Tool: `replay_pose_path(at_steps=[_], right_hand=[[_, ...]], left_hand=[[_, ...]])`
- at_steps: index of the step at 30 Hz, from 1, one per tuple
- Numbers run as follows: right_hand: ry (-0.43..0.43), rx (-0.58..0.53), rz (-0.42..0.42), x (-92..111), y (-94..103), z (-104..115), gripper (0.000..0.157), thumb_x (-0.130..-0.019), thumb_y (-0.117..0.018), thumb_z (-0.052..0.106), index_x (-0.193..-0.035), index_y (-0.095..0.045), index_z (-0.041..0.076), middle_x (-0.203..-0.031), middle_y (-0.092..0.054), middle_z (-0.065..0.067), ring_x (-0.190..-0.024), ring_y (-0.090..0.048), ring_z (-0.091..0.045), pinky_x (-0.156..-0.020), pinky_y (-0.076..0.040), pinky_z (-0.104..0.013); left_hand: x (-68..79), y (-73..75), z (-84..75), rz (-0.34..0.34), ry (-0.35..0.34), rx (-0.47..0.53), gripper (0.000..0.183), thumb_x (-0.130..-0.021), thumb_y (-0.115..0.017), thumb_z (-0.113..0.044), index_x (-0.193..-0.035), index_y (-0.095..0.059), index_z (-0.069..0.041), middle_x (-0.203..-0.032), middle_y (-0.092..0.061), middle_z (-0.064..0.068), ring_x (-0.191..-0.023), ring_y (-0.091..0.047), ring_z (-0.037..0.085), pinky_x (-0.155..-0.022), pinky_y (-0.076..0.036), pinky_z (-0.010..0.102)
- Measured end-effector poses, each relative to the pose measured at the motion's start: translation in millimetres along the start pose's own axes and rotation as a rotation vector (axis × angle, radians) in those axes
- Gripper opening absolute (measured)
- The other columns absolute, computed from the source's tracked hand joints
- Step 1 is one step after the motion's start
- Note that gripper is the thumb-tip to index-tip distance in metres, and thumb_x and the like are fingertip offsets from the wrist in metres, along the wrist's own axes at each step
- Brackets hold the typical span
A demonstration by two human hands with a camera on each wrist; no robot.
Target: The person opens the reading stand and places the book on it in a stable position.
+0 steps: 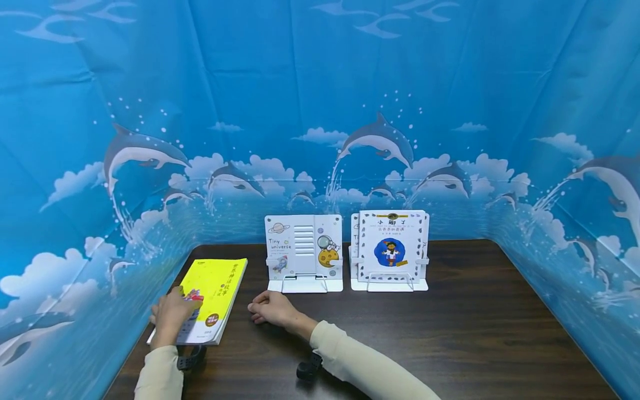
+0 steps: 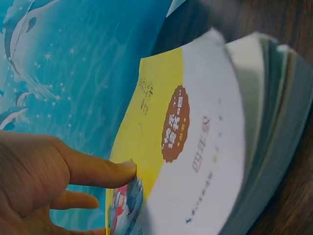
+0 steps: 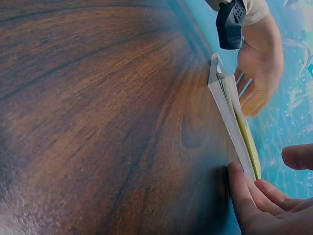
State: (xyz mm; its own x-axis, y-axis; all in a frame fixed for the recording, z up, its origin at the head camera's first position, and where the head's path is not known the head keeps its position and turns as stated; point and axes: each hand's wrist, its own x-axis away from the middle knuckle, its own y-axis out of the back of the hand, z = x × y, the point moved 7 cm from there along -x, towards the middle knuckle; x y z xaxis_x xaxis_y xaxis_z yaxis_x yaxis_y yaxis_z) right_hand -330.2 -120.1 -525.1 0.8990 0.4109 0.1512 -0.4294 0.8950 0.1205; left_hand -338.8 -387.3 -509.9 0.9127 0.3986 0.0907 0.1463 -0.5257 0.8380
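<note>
A thick yellow-and-white paperback book (image 1: 220,289) lies on the left of the dark table, with dark Chinese lettering and a cartoon picture on its cover. My left hand (image 1: 171,312) is at its left side, the thumb over the cover picture. In the left wrist view, the thumb overlaps the cover (image 2: 146,127) and the other fingers show beyond the book's edge. My right hand (image 1: 274,309) holds nothing, its fingers loosely bent, over the table right of the book. The right wrist view shows the book's page edges (image 3: 232,117) beyond those fingers (image 3: 239,188).
A white "Tiny universe" book stand (image 1: 304,253) stands upright at the back middle. To its right, a second stand (image 1: 424,286) holds a white picture book (image 1: 392,228) behind wire clips. The brown wooden table (image 1: 475,328) is surrounded by a blue dolphin backdrop (image 1: 280,83).
</note>
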Motion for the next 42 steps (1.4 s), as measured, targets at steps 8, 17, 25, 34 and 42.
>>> replay_pose_path(at_steps=[8, 17, 25, 34, 42], right_hand=[[-0.027, -0.013, 0.014, -3.7, -0.5, -1.8, 0.022, -0.101, -0.072, 0.017, -0.115, -0.067, 0.0, -0.105, -0.078, -0.018, -0.093, -0.08, -0.029, -0.084, -0.066, -0.037], [-0.051, -0.03, 0.06, -5.6, -6.0, -2.0, 0.034, -0.102, -0.071, 0.018, -0.127, -0.065, -0.003, -0.11, -0.078, -0.014, -0.1, -0.078, -0.028, -0.088, -0.065, -0.041], [-0.071, -0.026, 0.067, -3.1, -5.1, -6.6, 0.036, -0.103, -0.07, 0.02, -0.129, -0.064, -0.004, -0.11, -0.077, -0.015, -0.101, -0.078, -0.03, -0.09, -0.065, -0.044], [-0.029, -0.041, 0.057, -3.7, -2.4, -5.9, 0.04, -0.102, -0.071, 0.018, -0.133, -0.059, -0.006, -0.114, -0.074, -0.014, -0.102, -0.078, -0.031, -0.088, -0.065, -0.044], [-0.021, -0.04, 0.06, -2.8, -1.1, -6.2, 0.05, -0.099, -0.074, 0.013, -0.14, -0.053, -0.007, -0.109, -0.072, -0.011, -0.097, -0.077, -0.028, -0.085, -0.066, -0.042]], left_hand=[[-5.1, -0.9, 3.6, -0.024, 0.022, 0.056, 0.089, -0.085, -0.081, -0.016, -0.151, -0.033, 0.02, -0.133, -0.041, 0.047, -0.13, -0.027, 0.063, -0.109, -0.03, 0.075], [-3.6, -12.3, 5.3, 0.024, 0.095, 0.159, 0.08, -0.084, -0.078, -0.015, -0.143, -0.041, 0.024, -0.126, -0.037, 0.045, -0.12, -0.032, 0.058, -0.104, -0.041, 0.069], [-5.9, -16.5, 7.4, 0.036, 0.096, 0.299, 0.081, -0.086, -0.077, -0.011, -0.148, -0.033, 0.013, -0.13, -0.05, 0.038, -0.11, -0.057, 0.05, -0.088, -0.053, 0.053], [-3.4, -16.0, 10.2, 0.047, 0.066, 0.422, 0.086, -0.087, -0.078, -0.012, -0.154, -0.028, 0.009, -0.127, -0.054, 0.035, -0.088, -0.07, 0.032, -0.062, -0.057, 0.029], [7.2, -11.7, 2.5, 0.108, 0.062, 0.486, 0.096, -0.088, -0.081, -0.022, -0.16, -0.023, 0.005, -0.127, -0.059, 0.033, -0.076, -0.074, 0.023, -0.066, -0.064, 0.035]])
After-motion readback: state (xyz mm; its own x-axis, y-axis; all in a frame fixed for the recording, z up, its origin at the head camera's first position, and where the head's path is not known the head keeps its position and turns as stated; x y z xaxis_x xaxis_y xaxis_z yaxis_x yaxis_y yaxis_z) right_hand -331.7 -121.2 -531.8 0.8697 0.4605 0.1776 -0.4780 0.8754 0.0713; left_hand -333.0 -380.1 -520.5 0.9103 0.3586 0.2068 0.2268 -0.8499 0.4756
